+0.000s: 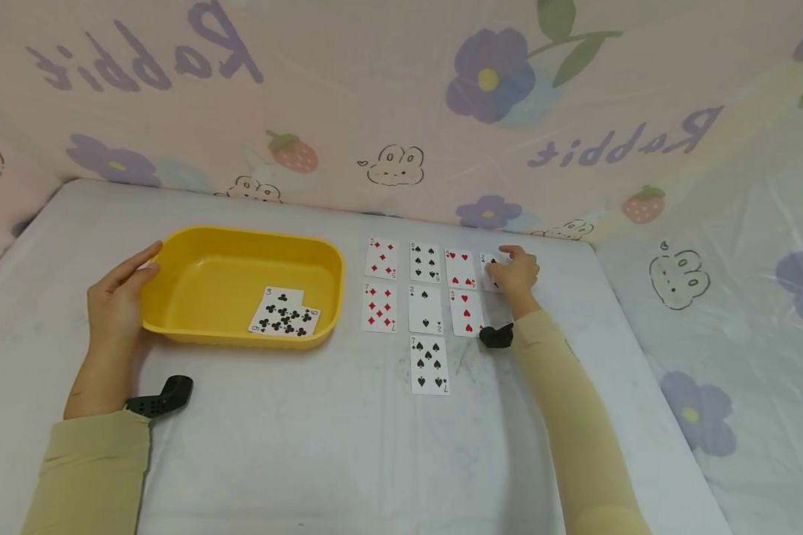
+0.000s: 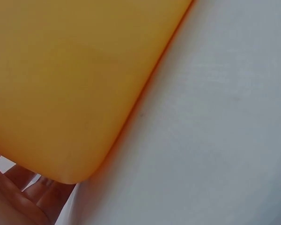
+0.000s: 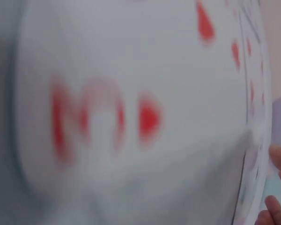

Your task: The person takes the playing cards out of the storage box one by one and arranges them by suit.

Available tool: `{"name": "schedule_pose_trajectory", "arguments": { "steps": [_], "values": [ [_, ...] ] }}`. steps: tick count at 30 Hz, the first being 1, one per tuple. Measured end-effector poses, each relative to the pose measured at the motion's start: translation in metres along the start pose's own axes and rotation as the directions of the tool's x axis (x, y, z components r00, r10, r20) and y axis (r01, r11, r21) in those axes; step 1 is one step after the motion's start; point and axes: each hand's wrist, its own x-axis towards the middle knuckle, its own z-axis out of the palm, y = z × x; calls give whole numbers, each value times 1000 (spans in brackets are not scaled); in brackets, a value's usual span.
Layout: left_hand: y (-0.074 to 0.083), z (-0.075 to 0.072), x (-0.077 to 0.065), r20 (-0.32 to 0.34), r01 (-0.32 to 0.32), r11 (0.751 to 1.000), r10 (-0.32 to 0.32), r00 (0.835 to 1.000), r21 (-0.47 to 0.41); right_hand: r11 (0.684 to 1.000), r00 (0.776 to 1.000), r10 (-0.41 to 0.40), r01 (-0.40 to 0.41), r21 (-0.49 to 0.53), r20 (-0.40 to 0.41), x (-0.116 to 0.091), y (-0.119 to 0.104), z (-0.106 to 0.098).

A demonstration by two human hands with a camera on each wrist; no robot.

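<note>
My left hand [image 1: 117,301] grips the left end of a yellow plastic tub [image 1: 201,338], its thumb at the rim. In the left wrist view part of that hand [image 2: 35,199] shows beneath the tub's corner, and the other fingers are hidden. Two club playing cards [image 1: 284,316] overlap inside the tub. My right hand [image 1: 518,271] is at the two of clubs [image 1: 487,281], the thumb over its face and the index finger reaching past its top edge. A gap shows between thumb and finger. Close to the right wrist lies the three of hearts [image 1: 465,308].
Left of the right hand, face-up cards lie in rows: the four of hearts [image 1: 459,269], six of spades [image 1: 424,264], five of diamonds [image 1: 381,258], seven of diamonds [image 1: 378,308], two of spades [image 1: 425,310] and seven of spades [image 1: 429,365]. A printed curtain [image 1: 348,96] hangs behind the table.
</note>
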Motion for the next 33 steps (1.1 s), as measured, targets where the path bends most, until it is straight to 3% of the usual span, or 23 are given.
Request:
{"name": "schedule_pose_trajectory", "arguments": {
  "steps": [3,10,18,26,33],
  "values": [
    [0,1,-1,-1,3,1000,-3,1000,-1,992,999,-45,46,114,-4,-4,-6,6],
    [-1,-1,-2,4,8,1000,-8,1000,15,937,994,-107,95,335,17,-21,-33,26],
    [1,1,-2,3,4,1000,-4,1000,4,871,975,-222,183,456,32,-46,-66,43],
    [1,0,-2,15,17,999,-17,1000,-31,818,962,-256,163,552,96,-68,-100,61],
    [0,-1,-1,9,-11,999,11,1000,42,758,935,-331,182,626,128,-92,-136,72]
  ]
}}
